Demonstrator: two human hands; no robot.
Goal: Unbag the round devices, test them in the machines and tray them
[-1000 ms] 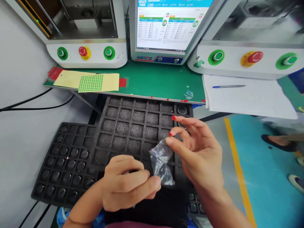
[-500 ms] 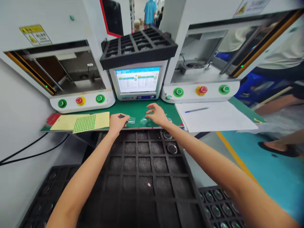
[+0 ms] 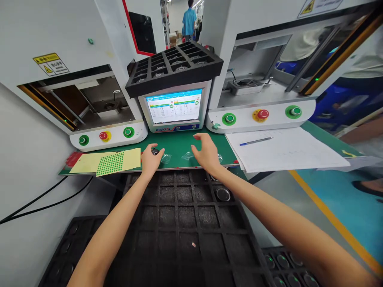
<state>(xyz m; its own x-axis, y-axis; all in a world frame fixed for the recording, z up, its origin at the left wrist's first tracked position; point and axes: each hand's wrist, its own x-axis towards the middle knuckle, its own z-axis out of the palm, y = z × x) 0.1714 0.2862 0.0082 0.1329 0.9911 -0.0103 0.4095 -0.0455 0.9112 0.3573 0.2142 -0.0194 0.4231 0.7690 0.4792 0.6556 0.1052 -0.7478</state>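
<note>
My left hand (image 3: 151, 161) is at the front edge of the green work surface (image 3: 176, 140), its thumb and fingers curled round a small dark round part (image 3: 154, 151). Beside its thumb lies a crumpled piece of clear plastic (image 3: 166, 158). My right hand (image 3: 206, 153) hovers over the same surface, thumb and fingers apart, with nothing visible between them. More clear plastic film (image 3: 187, 156) lies left of its thumb. Below both wrists is a black foam tray (image 3: 185, 217) divided into square pockets; a round, dark, glossy-rimmed part (image 3: 223, 194) sits at its right side.
A screen (image 3: 175, 107) stands between two machines, with a tilted black tray (image 3: 176, 75) on top. Yellow sheets with green dots (image 3: 110, 163) lie left; papers (image 3: 284, 155) and a pen (image 3: 256, 141) lie right. A person in blue (image 3: 189, 22) stands far back.
My right hand has turned, with its thumb and fingers still apart. My left thumb has moved away from the fingertips, showing more of the dark part. The whole view has shifted slightly.
</note>
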